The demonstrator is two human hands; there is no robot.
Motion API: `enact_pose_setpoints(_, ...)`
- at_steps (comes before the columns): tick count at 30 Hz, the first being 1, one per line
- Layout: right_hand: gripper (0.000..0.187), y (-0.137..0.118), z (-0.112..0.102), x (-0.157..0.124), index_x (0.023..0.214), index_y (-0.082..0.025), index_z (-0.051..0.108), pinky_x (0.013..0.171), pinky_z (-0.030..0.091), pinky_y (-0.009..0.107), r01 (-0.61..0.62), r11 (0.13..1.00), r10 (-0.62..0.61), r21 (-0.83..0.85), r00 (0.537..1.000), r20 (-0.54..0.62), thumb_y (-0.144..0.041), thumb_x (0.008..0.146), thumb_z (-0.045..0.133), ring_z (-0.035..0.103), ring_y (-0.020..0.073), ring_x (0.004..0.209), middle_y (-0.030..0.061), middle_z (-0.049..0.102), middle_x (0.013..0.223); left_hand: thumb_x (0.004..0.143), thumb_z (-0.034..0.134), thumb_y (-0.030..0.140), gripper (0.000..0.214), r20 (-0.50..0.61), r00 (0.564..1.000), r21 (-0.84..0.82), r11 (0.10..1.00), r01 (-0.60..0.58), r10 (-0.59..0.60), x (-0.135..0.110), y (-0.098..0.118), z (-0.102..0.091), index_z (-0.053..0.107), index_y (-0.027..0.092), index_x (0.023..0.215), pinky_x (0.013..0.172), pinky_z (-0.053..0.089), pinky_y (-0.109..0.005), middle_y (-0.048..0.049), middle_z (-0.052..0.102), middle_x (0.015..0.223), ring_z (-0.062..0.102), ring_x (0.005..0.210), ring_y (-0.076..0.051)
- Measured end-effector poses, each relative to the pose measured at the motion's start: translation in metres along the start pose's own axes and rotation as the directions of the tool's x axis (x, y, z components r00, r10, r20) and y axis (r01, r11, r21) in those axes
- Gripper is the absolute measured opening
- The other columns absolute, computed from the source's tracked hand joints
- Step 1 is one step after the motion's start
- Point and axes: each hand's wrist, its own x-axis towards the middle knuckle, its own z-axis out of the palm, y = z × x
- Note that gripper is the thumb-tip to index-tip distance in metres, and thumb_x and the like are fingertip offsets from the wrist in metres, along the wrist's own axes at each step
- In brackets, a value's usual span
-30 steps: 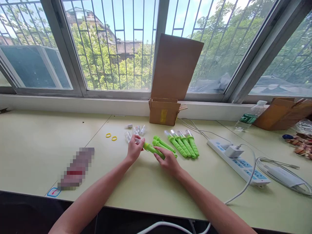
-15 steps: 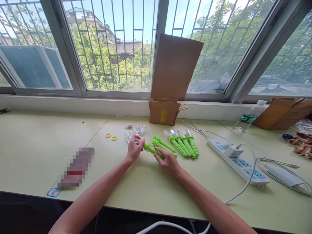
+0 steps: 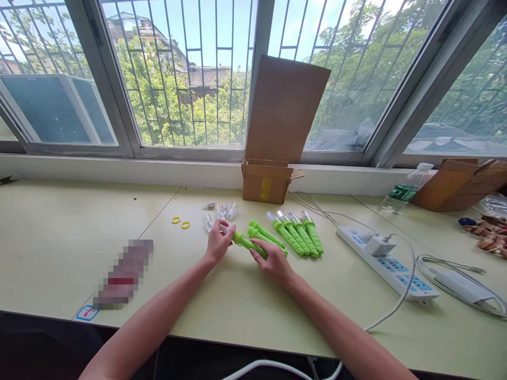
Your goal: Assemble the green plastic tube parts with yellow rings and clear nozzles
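My right hand (image 3: 271,259) is closed around a green plastic torch-shaped handle (image 3: 247,243), which tilts up toward the left. A yellow band circles its upper end. At that end my left hand (image 3: 218,243) pinches a clear plastic cap (image 3: 224,229), partly hidden by the fingers. Several loose clear caps (image 3: 220,212) lie just beyond my left hand. Two yellow rings (image 3: 180,222) rest to their left. More green handles without caps (image 3: 266,232) lie behind my right hand. Several green sticks with clear tops (image 3: 298,233) lie side by side to the right.
A cardboard box (image 3: 264,182) with a raised flap stands by the window. On the right are a white power strip (image 3: 390,261) with cables, a coiled charger (image 3: 461,285), a water bottle (image 3: 406,189) and another box (image 3: 459,184). A pixelated item (image 3: 124,274) lies left.
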Motion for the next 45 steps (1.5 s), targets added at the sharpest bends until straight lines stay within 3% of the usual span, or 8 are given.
enact_pose_setpoints(45, 0.034, -0.0013, -0.0012, 0.0002, 0.116, -0.02, 0.064, 0.09, 0.052, 0.039, 0.008, 1.0, -0.008, -0.012, 1.0, 0.013, -0.03, 0.084, 0.056, 0.066, 0.0257, 0.101, 0.0082, 0.07, 0.111, 0.074, 0.063, 0.052, 0.038, 0.022, 0.999, 0.024, 0.999, -0.031, 0.03, 0.001, -0.0029, -0.0016, 0.047, 0.019, 0.082, 0.043, 0.045, -0.02, 0.0041, 0.056, 0.061, 0.054, 0.042, -0.009)
